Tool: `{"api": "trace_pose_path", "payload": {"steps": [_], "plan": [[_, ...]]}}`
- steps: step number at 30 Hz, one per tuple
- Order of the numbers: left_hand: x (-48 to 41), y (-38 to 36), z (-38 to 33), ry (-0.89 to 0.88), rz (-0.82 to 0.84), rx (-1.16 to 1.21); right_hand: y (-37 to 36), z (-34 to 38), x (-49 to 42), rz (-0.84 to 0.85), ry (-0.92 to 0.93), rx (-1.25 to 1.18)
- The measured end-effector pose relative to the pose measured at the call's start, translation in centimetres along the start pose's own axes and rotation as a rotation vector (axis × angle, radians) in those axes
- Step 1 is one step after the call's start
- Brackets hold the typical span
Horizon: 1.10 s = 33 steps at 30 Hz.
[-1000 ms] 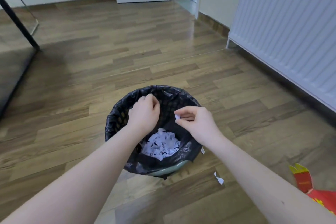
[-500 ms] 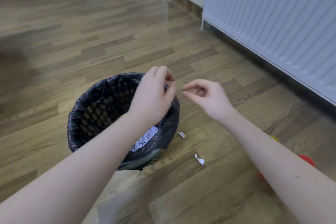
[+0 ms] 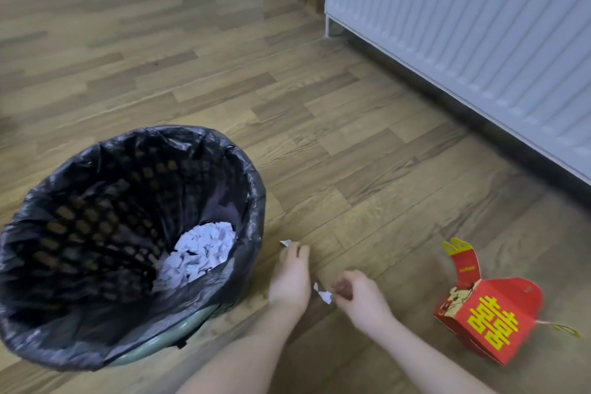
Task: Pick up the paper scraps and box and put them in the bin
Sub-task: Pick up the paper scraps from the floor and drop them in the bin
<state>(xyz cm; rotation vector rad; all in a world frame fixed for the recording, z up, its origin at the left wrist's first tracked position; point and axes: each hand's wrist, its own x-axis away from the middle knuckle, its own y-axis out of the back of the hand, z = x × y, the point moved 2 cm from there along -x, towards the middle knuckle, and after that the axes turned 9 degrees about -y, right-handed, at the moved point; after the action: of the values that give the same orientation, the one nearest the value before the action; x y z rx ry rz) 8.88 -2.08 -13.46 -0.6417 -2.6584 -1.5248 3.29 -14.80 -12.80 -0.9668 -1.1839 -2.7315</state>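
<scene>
- Where the wooden floor (image 3: 319, 99) fills most of the frame, a bin (image 3: 153, 347) lined with a black bag (image 3: 105, 211) is seen at the lower left, with a heap of white paper scraps (image 3: 200, 249) lying inside it.
- Just right of the bin, the left hand (image 3: 290, 278) is lowered to the floor, its fingertips pressed together on a small white scrap (image 3: 285, 243).
- Beside it, the right hand (image 3: 361, 297) is curled, thumb and forefinger pinching a second scrap (image 3: 323, 293), which sits between the two hands.
- A red box (image 3: 489, 318) with yellow lettering and open flaps lies on the floor at the lower right, well apart from the bin and untouched.
- A white ribbed panel (image 3: 479, 35) occupies the upper right; nothing is seen between the hands and the bin.
</scene>
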Motion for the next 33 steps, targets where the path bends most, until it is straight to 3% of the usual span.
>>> {"api": "trace_pose_path", "payload": {"steps": [2, 9, 13, 19, 25, 33], "plan": [[-1.2, -0.5, 1.2, 0.013, -0.048, 0.058, -0.5, -0.1, -0.5, -0.004, -0.002, 0.046], [-1.6, -1.8, 2.9, -0.022, 0.015, -0.053, -3.3, 0.8, -0.4, -0.008, 0.044, 0.388], [-0.7, -2.1, 3.5, 0.038, -0.058, -0.054, -4.0, 1.2, -0.7, -0.039, 0.020, 0.427], [-0.4, -1.5, 3.7, 0.042, -0.187, -0.026, -3.9, 0.8, -1.5, -0.053, -0.050, 0.320], [0.5, -2.6, 4.5, -0.021, -0.111, -0.017, -3.4, 0.1, -1.6, -0.082, -0.088, 0.330], [2.5, -1.8, 2.1, -0.034, -0.125, -0.081, 0.2, -1.6, 0.7, -0.198, -0.112, -0.040]]}}
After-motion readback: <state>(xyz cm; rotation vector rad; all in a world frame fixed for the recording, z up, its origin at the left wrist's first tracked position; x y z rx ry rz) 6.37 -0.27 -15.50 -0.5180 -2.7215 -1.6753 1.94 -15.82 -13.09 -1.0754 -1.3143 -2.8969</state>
